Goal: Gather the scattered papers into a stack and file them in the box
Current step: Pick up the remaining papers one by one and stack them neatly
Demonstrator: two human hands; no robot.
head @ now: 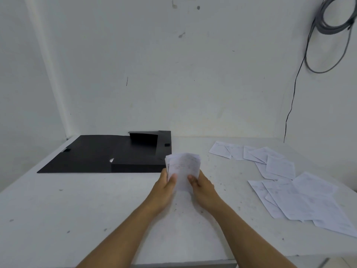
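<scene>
A small stack of white printed papers [183, 167] stands on edge above the middle of the white table [77, 209]. My left hand [166, 187] grips its left side and my right hand [201, 185] grips its right side, thumbs on the near face. A black file box [139, 161] lies open behind the stack to the left, its lid flap [85, 153] spread flat on the table. Several loose white sheets [301, 196] lie scattered on the right side of the table, with more sheets [251, 152] farther back.
The table stands in a corner of white walls. A coil of grey cable [332, 20] hangs on the right wall, with a thin black wire [291, 105] running down to the table's back edge. The table's front edge runs near the bottom of the view.
</scene>
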